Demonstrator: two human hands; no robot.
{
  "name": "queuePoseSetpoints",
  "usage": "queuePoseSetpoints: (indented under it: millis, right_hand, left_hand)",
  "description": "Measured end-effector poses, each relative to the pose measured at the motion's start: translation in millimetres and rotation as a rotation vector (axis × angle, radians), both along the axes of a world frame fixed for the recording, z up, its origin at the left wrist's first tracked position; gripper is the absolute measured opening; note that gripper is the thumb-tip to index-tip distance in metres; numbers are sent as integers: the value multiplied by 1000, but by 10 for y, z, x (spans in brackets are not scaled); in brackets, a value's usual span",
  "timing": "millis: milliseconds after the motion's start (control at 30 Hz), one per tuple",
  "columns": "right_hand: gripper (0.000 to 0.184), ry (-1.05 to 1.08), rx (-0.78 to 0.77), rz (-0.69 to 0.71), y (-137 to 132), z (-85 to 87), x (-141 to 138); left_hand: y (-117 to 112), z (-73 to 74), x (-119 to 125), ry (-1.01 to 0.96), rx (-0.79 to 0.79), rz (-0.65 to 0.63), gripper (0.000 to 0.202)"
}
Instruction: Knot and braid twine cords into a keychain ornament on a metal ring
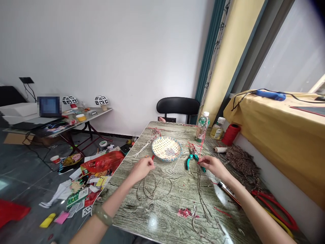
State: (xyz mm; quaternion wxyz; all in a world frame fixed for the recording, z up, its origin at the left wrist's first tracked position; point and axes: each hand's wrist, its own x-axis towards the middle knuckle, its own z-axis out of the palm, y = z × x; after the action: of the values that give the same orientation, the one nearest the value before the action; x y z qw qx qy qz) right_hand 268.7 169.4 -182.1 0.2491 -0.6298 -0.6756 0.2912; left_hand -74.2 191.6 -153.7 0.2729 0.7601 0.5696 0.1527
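Observation:
My right hand [209,164] pinches a red cord [202,145], which runs up to the plastic bottle [202,127]. Right by those fingers lie pliers with teal handles [189,161]. A braided brown cord [199,189] trails down the table below this hand. My left hand [144,167] is closed, thumb against fingers, at the near left of a round woven basket [157,144] with small clear beads [170,152] in it. What the left fingers hold, if anything, I cannot make out. Below them lies a loose loop of thin brown cord [154,197].
Along the right side are a bottle of yellowish liquid [216,130], a red thread spool [231,134], a brown cord bundle [241,161] and red-handled scissors [279,208]. A black chair [177,105] stands behind the table [175,217]. Clutter covers the floor at left.

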Motion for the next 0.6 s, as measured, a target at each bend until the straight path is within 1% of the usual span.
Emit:
queuePoseSetpoints:
  millis: [67, 167, 267, 367, 433, 500, 567, 600]
  right_hand:
    - [23, 6, 3, -6, -4, 20, 2]
    - [23, 5, 10, -6, -11, 59, -16]
    - [23, -7, 16, 2, -31, 108, -50]
    - [23, -25, 20, 7, -60, 152, -67]
    - [23, -36, 24, 8, -73, 168, -62]
    - [23, -46, 28, 5, -75, 170, -47]
    - [23, -53, 30, 3, -66, 162, -28]
    - [23, -55, 30, 3, -60, 157, -20]
  left_hand:
    - [69, 182, -60, -63, 3, -29, 24]
    - [145, 511, -130, -168, 40, -51, 16]
    - [203, 866, -154, -280, 171, -4, 13]
    - [256, 1255, -167, -440, 426, 144, 13]
    - [264, 1550, -188, -566, 643, 269, 19]
    - [221, 1877, -208, -725, 926, 389, 29]
    - [121, 2219, -202, -780, 1050, 410, 35]
    - [56, 2384, -179, -792, 1103, 398, 35]
